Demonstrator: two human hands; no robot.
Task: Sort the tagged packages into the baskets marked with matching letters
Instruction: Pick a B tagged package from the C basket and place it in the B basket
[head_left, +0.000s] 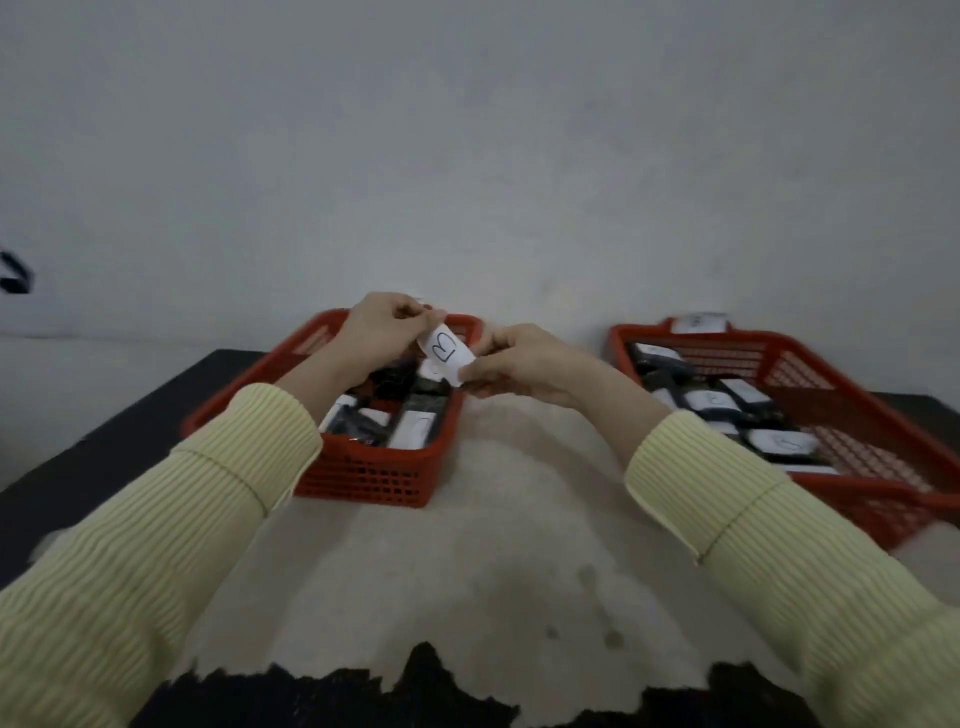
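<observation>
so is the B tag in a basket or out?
Out. The left hand and right hand pinch the B tag, held above the left basket, not lying in it.

- A dark table (104, 441) spreads out below the grip on the paper tag (445, 353).
- A pale fleecy cover (493, 545) lies on it, beneath the grip and nearer.
- A red basket (363, 478) stands under the grip, slightly left.
- A second red basket (857, 499) stands well to the right.

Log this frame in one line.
left hand: pinches tag | right hand: pinches tag | tag: reads B, above left basket | right basket: holds packages
</observation>
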